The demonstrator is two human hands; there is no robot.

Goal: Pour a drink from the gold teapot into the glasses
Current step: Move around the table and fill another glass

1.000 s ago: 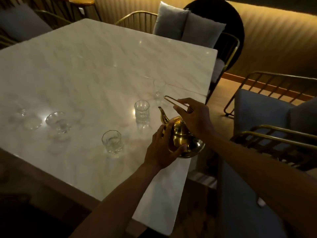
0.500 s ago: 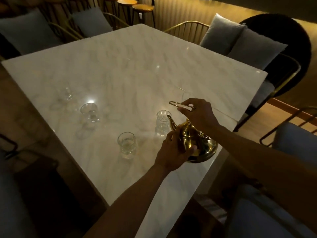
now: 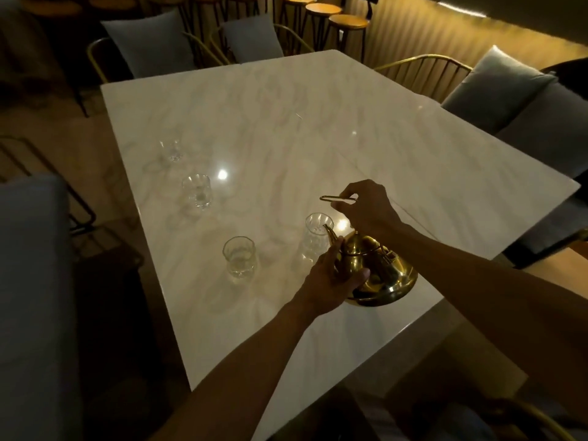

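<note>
The gold teapot (image 3: 380,275) is held tilted over the white marble table (image 3: 286,128), its spout at the rim of a ribbed glass (image 3: 315,235). My right hand (image 3: 366,206) grips the teapot's thin top handle. My left hand (image 3: 331,280) is wrapped against the pot's body below the spout. A second glass (image 3: 239,260) with some liquid stands to the left of the pot. Two more glasses, one (image 3: 196,195) nearer and one (image 3: 171,150) farther, stand farther left toward the table's edge.
Chairs with grey cushions (image 3: 515,93) ring the table at the back and right. Another cushioned chair (image 3: 31,281) stands at the near left. Round bar stools (image 3: 346,22) line the back wall. The table's near right edge lies just below the teapot.
The view has swung left, so the table and glasses appear shifted right. The teapot stays in both hands, its spout now closer to the ribbed glass's rim.
</note>
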